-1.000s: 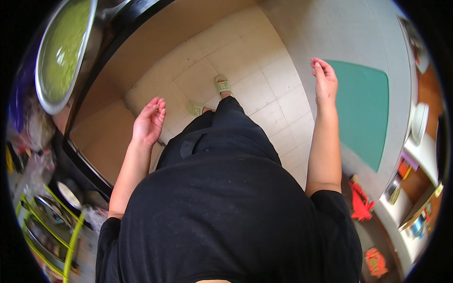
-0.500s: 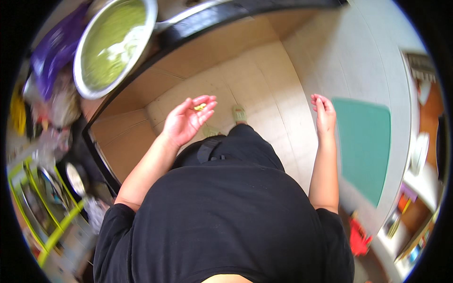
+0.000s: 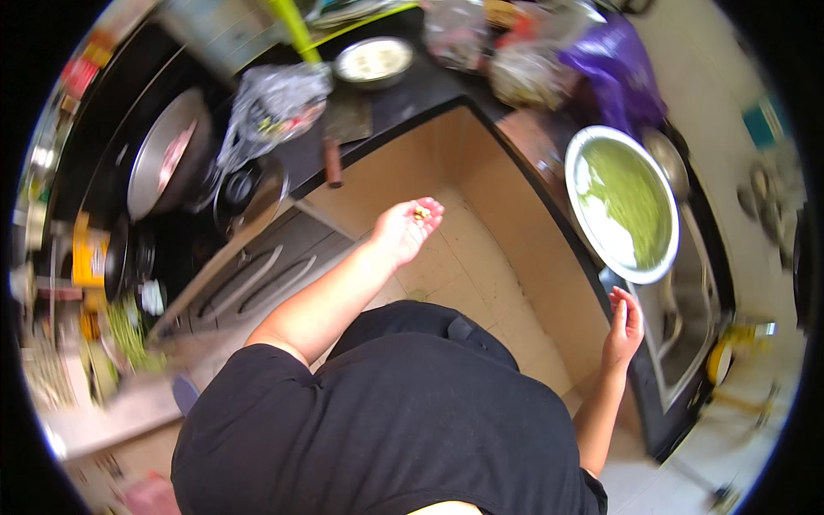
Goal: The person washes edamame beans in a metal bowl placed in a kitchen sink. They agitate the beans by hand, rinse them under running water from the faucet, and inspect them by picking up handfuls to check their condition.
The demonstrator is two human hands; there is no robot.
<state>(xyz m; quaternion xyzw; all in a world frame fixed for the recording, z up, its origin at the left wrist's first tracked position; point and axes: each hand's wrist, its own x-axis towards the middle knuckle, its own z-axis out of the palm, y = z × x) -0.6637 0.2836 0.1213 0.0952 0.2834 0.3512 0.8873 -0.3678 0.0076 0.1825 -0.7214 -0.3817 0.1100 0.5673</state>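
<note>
My left hand (image 3: 405, 233) is palm up and cupped over the gap between the counters, with a few small pale-yellow pieces (image 3: 421, 213) lying in its fingers. They look like garlic cloves, but blur hides their exact kind. Off to the right, my right hand (image 3: 625, 330) has its fingers drawn together; whether anything is between them is hidden. Just beyond its fingertips stands a white-rimmed basin (image 3: 575, 163) with green shredded pieces (image 3: 635, 206) in water. My right hand appears close to the basin's near rim, not in the water.
On the far counter are a cleaver (image 3: 333, 161), a clear plastic bag (image 3: 270, 112) with food and a bowl (image 3: 373, 62) of white pieces. A wok (image 3: 167, 159) with meat sits on the left. A purple bag (image 3: 618, 73) lies beyond the basin; a sink (image 3: 682, 326) is at right.
My body has turned left, so the basin now shows at the right and the stove has come into view. The small pieces stay in my left hand. My right hand is now beside the basin.
</note>
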